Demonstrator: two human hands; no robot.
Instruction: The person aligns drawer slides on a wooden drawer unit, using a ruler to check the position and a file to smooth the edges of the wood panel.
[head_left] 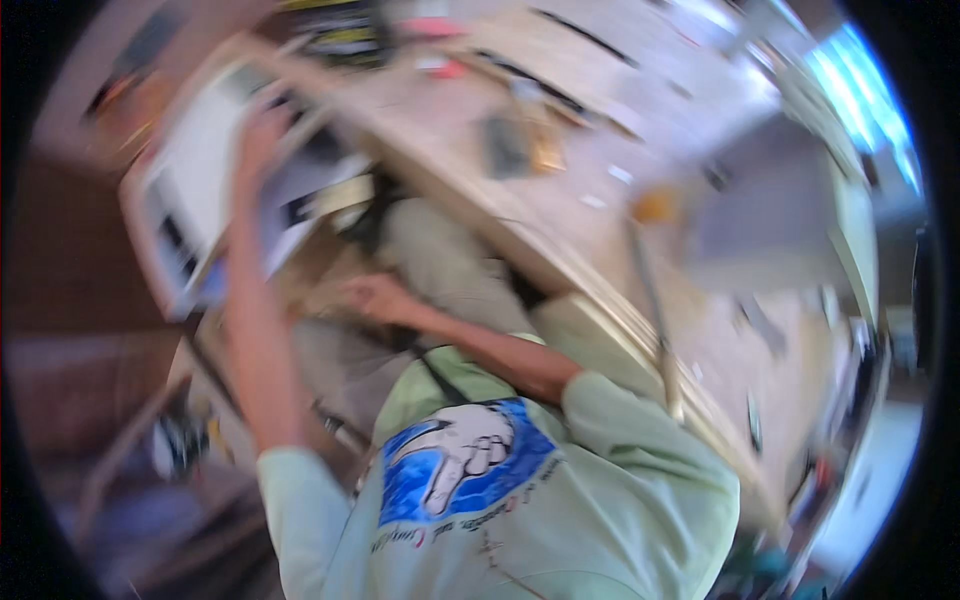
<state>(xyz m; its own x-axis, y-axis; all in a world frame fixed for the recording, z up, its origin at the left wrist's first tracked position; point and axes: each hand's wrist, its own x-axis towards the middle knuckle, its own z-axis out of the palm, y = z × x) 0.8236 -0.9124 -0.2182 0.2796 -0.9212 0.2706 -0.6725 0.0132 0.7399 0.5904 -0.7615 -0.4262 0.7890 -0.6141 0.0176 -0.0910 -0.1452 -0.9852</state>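
At the upper left, my left hand [262,130] reaches into an open wooden drawer [185,165] with a pale inside. Its fingers are smeared by motion, close to a dark thing at the drawer's far end, and I cannot tell whether they hold it. My right hand [375,297] is over my lap, beside the drawer's near corner. Its fingers look curled together; whatever they may hold does not show. Inside the drawer, small black pieces [298,208] lie near a pale yellowish block [343,194].
A wooden workbench [440,165] runs diagonally from upper left to lower right. On it are an amber-and-dark packet [525,140], a round orange thing [655,205], a long thin bar [648,290] and a large grey box-like panel [765,205]. Dark wood [75,250] stands at the left.
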